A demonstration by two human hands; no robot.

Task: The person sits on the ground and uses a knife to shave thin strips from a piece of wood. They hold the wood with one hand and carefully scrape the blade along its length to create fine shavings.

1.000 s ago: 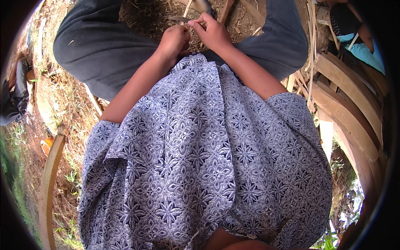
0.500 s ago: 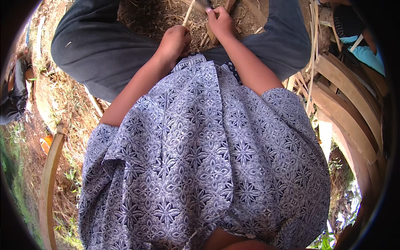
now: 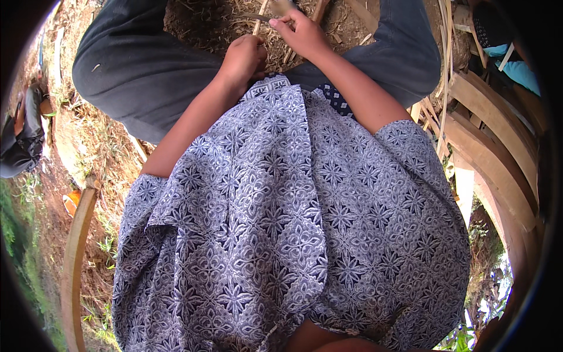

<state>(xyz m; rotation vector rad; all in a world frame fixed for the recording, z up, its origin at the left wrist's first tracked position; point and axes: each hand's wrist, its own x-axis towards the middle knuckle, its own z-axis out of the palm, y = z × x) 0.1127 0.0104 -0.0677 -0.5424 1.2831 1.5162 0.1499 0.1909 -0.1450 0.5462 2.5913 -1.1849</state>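
My left hand point(image 3: 243, 56) is closed in a fist around a thin pale strip of wood point(image 3: 260, 20), which points up and away between my knees. My right hand point(image 3: 302, 34) sits just to the right and a little farther off, fingers closed on a knife. Its dark, narrow blade point(image 3: 254, 16) reaches left from my thumb and crosses the strip. A blurred part above that hand is hard to make out. Wood shavings point(image 3: 234, 29) litter the brown ground beyond my hands.
My legs in dark trousers point(image 3: 141, 64) are folded either side. Curved wooden planks point(image 3: 492, 146) are stacked at the right, beside long thin strips point(image 3: 447, 53). A bent wooden piece point(image 3: 76, 264), an orange object point(image 3: 72, 202) and a dark bag point(image 3: 26, 135) are at the left.
My right hand has shifted left and slightly nearer, and the knife blade now lies across the strip. My left hand keeps its grip in nearly the same place.
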